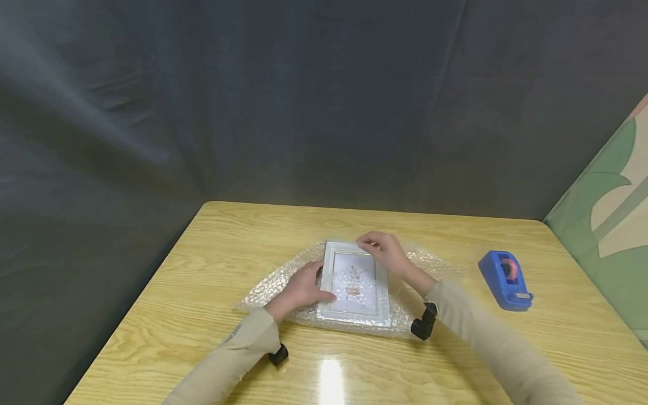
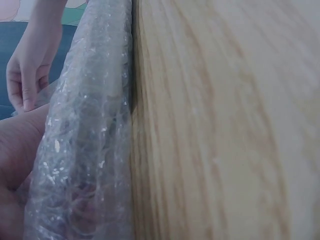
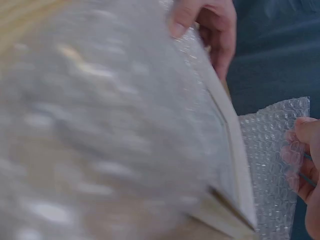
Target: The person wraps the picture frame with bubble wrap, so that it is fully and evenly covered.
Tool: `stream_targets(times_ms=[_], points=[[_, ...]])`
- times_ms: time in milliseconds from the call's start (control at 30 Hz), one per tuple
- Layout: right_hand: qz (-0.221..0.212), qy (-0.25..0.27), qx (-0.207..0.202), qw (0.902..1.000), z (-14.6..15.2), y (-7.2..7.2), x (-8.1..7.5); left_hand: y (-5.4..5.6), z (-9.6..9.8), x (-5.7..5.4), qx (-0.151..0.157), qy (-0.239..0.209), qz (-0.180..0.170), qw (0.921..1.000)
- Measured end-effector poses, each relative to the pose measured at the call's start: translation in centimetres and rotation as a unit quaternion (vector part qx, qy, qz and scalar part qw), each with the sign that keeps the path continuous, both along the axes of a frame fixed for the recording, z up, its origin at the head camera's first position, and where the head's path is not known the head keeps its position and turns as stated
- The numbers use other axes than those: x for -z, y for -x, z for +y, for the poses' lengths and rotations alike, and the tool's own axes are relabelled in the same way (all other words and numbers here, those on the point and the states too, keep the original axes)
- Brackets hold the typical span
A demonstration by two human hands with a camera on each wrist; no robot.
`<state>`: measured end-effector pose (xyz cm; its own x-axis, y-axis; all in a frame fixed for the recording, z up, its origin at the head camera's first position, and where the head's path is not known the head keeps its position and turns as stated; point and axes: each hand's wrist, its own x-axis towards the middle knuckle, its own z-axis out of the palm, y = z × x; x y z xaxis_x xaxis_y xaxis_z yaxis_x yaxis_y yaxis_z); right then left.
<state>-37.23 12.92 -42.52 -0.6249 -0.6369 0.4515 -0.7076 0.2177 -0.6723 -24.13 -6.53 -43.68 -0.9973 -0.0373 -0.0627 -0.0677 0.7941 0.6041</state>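
A white picture frame (image 1: 382,292) with a small flower picture lies over a sheet of bubble wrap (image 1: 268,289), and clear bubbles glint across its front. My left hand (image 1: 302,288) grips the frame's left side, its thumb on the front and its fingers round the edge. At the top of the frame, my right hand (image 1: 387,253) pinches a margin of the bubble wrap. The right wrist view shows this wrap (image 3: 272,150) held up between thumb and fingers, beyond the frame's pale edge (image 3: 240,155). Blurred wrap hides much of the frame there.
A blue tape dispenser (image 1: 506,281) with a reddish roll stands to the right on the wooden table (image 1: 167,315). Dark cloth (image 1: 324,101) hangs behind the table, and a patterned green panel (image 1: 617,225) borders its right side.
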Motion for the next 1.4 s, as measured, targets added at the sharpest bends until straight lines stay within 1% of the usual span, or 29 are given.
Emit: stream_targets(times_ms=[200,300,367,467,533,800,933,1033,1167,1267,1400], points=[[-0.028,0.011,-0.008,0.9995,0.2,-1.2,1.7,-0.2,0.0,-0.1,-0.002,0.006,-0.005,1.0000],[-0.045,0.012,0.001,0.9989,0.2,-1.6,2.7,-0.2,0.1,-0.2,-0.002,0.008,-0.005,1.0000],[-0.048,0.009,0.007,0.9988,0.2,-1.8,3.3,-0.2,0.1,-0.2,-0.003,0.006,-0.005,1.0000],[-0.043,0.006,0.015,0.9989,0.1,-1.9,3.9,-0.2,0.1,-0.2,-0.004,0.003,-0.007,1.0000],[-0.023,0.000,0.016,0.9996,0.0,-2.0,4.2,-0.2,0.1,-0.2,-0.005,0.003,-0.009,0.9999],[0.002,-0.014,0.019,0.9997,0.0,-2.0,4.5,-0.2,0.0,-0.2,-0.007,0.002,-0.011,0.9999],[0.020,-0.007,0.001,0.9998,0.1,-2.0,4.7,-0.2,0.0,-0.2,-0.008,0.000,-0.015,0.9998],[0.033,-0.007,-0.023,0.9992,0.3,-1.9,4.8,-0.2,0.0,-0.2,-0.009,-0.003,-0.016,0.9998],[0.055,-0.021,-0.055,0.9967,0.6,-1.7,4.8,-0.2,0.1,-0.2,-0.007,0.003,-0.014,0.9999],[0.060,-0.041,-0.081,0.9941,0.9,-1.9,4.5,-0.1,0.1,-0.3,0.004,0.029,-0.004,0.9996],[0.058,-0.078,-0.099,0.9903,1.2,-2.3,4.3,0.0,0.0,-0.5,0.024,0.084,0.012,0.9961]])
